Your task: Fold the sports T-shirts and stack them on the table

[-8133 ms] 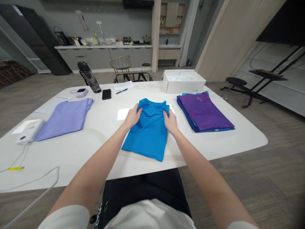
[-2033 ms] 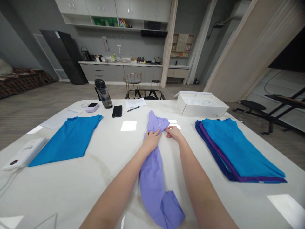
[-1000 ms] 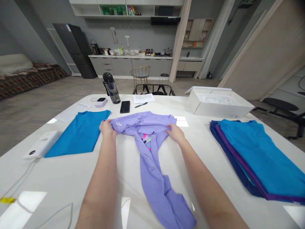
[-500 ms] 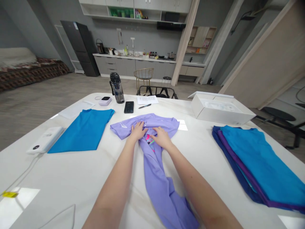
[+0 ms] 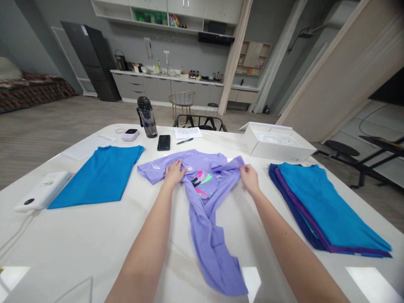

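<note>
A lavender T-shirt (image 5: 202, 198) lies crumpled at the middle of the white table, its lower part twisted toward me and a pink, green and black print showing on its front. My left hand (image 5: 174, 173) rests flat on the shirt near the top, not gripping it. At the far right edge of the shirt, my right hand (image 5: 249, 177) pinches the fabric and lifts it slightly.
A folded blue T-shirt (image 5: 101, 176) lies left of the lavender one, and a stack of folded shirts (image 5: 325, 206) lies right. Behind stand a water bottle (image 5: 147, 118), a phone (image 5: 163, 142), a sheet of paper (image 5: 188, 132) and a white box (image 5: 274, 143).
My right hand has moved right, drawing the shirt's side outward and spreading it. More of the print now shows. My left hand stays on the shirt, slightly left of where it was.
</note>
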### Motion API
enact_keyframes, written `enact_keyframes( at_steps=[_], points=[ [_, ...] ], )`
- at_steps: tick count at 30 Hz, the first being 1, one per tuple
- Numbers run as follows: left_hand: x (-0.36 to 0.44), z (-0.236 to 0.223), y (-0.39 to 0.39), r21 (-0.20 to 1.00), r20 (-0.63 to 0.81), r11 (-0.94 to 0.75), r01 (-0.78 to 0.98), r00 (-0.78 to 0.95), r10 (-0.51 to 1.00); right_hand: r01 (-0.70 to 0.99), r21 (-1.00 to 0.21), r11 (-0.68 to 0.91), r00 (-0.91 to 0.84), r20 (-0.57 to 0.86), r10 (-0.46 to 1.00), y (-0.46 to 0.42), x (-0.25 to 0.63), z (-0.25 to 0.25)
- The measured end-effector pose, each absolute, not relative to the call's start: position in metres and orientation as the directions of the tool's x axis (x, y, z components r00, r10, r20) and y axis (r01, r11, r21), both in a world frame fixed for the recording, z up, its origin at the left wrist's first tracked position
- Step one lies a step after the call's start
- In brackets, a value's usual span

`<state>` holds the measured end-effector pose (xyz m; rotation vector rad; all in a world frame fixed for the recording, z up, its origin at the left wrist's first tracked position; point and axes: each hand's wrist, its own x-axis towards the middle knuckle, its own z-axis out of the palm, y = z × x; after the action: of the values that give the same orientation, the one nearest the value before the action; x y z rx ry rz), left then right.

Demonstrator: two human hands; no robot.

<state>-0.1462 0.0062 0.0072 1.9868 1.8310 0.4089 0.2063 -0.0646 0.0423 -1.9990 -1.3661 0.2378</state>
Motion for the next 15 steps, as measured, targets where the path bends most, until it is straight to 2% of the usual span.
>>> enact_keyframes(
  at_steps=[2,3,5,8,11,13,15],
  points=[
    [-0.148,0.007,0.006,0.452,-0.051,-0.068,0.890,0.102,0.994,0.685,-0.549,-0.478,0.645,0.153,0.749,-0.080,0.248,0.044],
    [-0.150,0.007,0.007,0.439,-0.055,-0.065,0.896,0.099,0.994,0.654,-0.498,-0.569,0.699,0.112,0.706,-0.088,0.265,0.045],
    [-0.153,0.009,0.007,0.412,-0.076,-0.042,0.910,0.080,0.994,0.628,-0.386,-0.676,0.744,0.040,0.667,-0.100,0.290,0.047],
    [-0.156,0.014,0.006,0.369,-0.121,0.009,0.929,0.038,0.992,0.647,-0.231,-0.727,0.749,0.013,0.663,-0.111,0.303,0.050],
    [-0.152,0.019,0.004,0.332,-0.144,0.054,0.942,-0.006,0.990,0.756,-0.171,-0.632,0.654,0.143,0.743,-0.112,0.283,0.054],
    [-0.148,0.022,0.001,0.307,-0.113,0.043,0.951,-0.009,0.994,0.889,-0.169,-0.426,0.456,0.252,0.853,-0.107,0.257,0.054],
    [-0.143,0.024,0.000,0.285,-0.067,-0.005,0.958,0.025,0.997,0.969,-0.184,-0.167,0.214,0.275,0.937,-0.096,0.228,0.052]
  ],
)
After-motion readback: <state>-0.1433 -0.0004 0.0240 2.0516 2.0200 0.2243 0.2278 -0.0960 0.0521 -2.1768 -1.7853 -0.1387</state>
